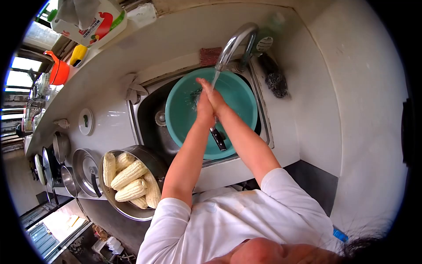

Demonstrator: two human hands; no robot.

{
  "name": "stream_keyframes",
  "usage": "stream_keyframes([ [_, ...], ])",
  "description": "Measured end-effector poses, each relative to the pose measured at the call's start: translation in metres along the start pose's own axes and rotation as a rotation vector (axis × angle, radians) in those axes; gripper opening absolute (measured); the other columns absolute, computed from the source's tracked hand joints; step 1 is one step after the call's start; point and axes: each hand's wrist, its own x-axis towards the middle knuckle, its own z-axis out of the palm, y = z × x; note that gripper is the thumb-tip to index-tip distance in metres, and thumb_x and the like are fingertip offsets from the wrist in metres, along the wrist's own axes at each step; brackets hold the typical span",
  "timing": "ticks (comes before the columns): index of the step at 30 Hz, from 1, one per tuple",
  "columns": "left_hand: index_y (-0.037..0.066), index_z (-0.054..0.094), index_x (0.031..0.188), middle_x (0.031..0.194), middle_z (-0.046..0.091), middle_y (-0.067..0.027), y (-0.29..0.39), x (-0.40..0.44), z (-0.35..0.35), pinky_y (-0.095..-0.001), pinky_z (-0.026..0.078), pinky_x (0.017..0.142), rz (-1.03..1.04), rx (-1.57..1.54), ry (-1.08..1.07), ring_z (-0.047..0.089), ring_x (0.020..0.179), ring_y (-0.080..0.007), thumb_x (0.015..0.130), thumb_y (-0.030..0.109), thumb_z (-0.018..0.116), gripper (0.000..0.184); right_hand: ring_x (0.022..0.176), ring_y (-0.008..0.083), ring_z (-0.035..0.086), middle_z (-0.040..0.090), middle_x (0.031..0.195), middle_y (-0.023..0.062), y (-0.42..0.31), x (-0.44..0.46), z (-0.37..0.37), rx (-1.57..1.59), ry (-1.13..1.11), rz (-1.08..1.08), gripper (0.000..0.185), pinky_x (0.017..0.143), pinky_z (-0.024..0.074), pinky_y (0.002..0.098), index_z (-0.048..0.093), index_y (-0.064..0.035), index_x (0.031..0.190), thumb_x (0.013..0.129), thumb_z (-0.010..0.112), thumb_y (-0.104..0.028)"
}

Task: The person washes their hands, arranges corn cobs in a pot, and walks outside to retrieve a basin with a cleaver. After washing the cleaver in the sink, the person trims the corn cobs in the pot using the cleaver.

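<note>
Under the running tap [233, 46], my left hand [204, 108] and my right hand [213, 96] press against each other, palm to palm. Their fingers look stretched out, and neither hand grips anything that I can see. Water falls onto them and splashes into the green plastic basin [244, 105]. A knife [218, 139] with a black riveted handle lies in the basin just below my wrists; its blade is mostly hidden. The basin sits in the steel sink [147, 116].
Left of my arms stands a steel pot [132, 214] filled with several peeled corn cobs [128, 174]. Pans and lids [83, 165] line the counter beyond. A scrubbing brush [273, 77] and a green bottle [263, 42] stand right of the tap, near the wall.
</note>
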Motion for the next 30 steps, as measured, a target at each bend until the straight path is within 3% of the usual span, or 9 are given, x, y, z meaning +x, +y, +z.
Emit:
stream_keyframes([
  [5,0.010,0.053,0.110,0.095,0.056,-0.0040,0.005,0.063,-0.044,-0.0345,0.046,0.069,-0.162,0.118,-0.030,0.055,0.080,-0.0189,0.089,0.045,0.044,0.042,0.132,0.0269,0.025,0.029,0.142,0.0152,0.017,-0.026,0.011,-0.315,-0.036,-0.228,0.058,0.106,0.0212,0.0319,0.037,-0.0039,0.134,0.088,0.051,-0.037],
  [9,0.011,0.056,0.086,0.075,0.057,-0.0049,0.032,0.010,-0.005,-0.0332,0.045,0.060,-0.076,0.031,0.193,0.054,0.066,-0.0215,0.089,0.045,0.043,0.037,0.111,0.0280,0.047,0.053,0.118,0.0139,0.000,-0.014,0.000,-0.929,0.185,-0.642,0.045,0.096,0.0340,0.0386,0.052,0.0009,0.114,0.087,0.054,-0.035],
  [11,0.014,0.052,0.072,0.062,0.053,0.0001,0.036,0.002,-0.003,-0.0304,0.044,0.057,-0.123,0.076,0.335,0.051,0.059,-0.0167,0.090,0.039,0.043,0.032,0.085,0.0240,0.056,0.059,0.094,0.0133,-0.007,-0.002,-0.008,-0.607,0.120,-0.512,0.032,0.072,0.0469,0.0331,0.056,0.0007,0.098,0.086,0.057,-0.029],
  [13,0.015,0.055,0.086,0.066,0.054,0.0032,0.029,0.022,-0.034,-0.0288,0.044,0.051,-0.286,-0.278,-0.196,0.050,0.053,-0.0110,0.091,0.035,0.042,0.024,0.060,0.0157,0.052,0.055,0.074,0.0070,-0.009,-0.002,-0.009,0.656,-0.136,0.256,0.031,0.048,0.0407,0.0255,0.055,-0.0034,0.074,0.088,0.056,-0.031],
  [15,0.016,0.052,0.076,0.052,0.044,0.0082,0.029,0.020,-0.031,-0.0246,0.037,0.041,-0.292,-0.235,-0.145,0.037,0.039,-0.0060,0.092,0.031,0.041,0.024,0.050,0.0114,0.044,0.047,0.063,0.0016,-0.012,-0.006,-0.001,0.576,-0.017,0.331,0.039,0.041,0.0317,0.0223,0.048,-0.0099,0.060,0.089,0.053,-0.036],
  [17,0.013,0.052,0.078,0.060,0.052,0.0033,0.022,0.018,-0.033,-0.0293,0.044,0.048,-0.217,-0.343,-0.505,0.047,0.048,-0.0100,0.092,0.031,0.042,0.025,0.048,0.0121,0.045,0.047,0.058,0.0006,-0.009,-0.008,-0.005,0.055,-0.071,0.114,0.042,0.044,0.0357,0.0243,0.050,-0.0092,0.061,0.088,0.052,-0.041],
  [18,0.010,0.054,0.083,0.074,0.058,-0.0036,0.009,0.009,-0.009,-0.0354,0.049,0.061,-0.078,-0.329,-0.027,0.056,0.066,-0.0181,0.091,0.031,0.044,0.025,0.054,0.0198,0.052,0.054,0.057,0.0058,-0.006,-0.005,0.001,-0.431,0.101,-0.085,0.044,0.051,0.0427,0.0307,0.052,-0.0067,0.062,0.087,0.052,-0.043],
  [23,0.007,0.058,0.095,0.094,0.060,-0.0109,0.014,-0.003,0.005,-0.0396,0.047,0.076,-0.288,0.056,0.217,0.057,0.089,-0.0273,0.087,0.032,0.050,0.028,0.079,0.0338,0.060,0.063,0.084,0.0171,0.020,-0.017,-0.040,-0.870,0.206,-0.134,0.037,0.068,0.0467,0.0396,0.056,-0.0027,0.092,0.085,0.054,-0.039],
  [30,0.009,0.065,0.100,0.102,0.062,-0.0152,0.017,0.024,-0.022,-0.0418,0.047,0.082,0.119,1.546,-0.100,0.059,0.095,-0.0333,0.076,0.025,0.058,0.029,0.092,0.0360,0.058,0.059,0.103,0.0220,0.089,-0.077,-0.052,-1.506,-0.043,-0.045,0.083,0.078,0.0473,0.0422,0.021,-0.0032,0.137,0.074,0.065,-0.034],
])
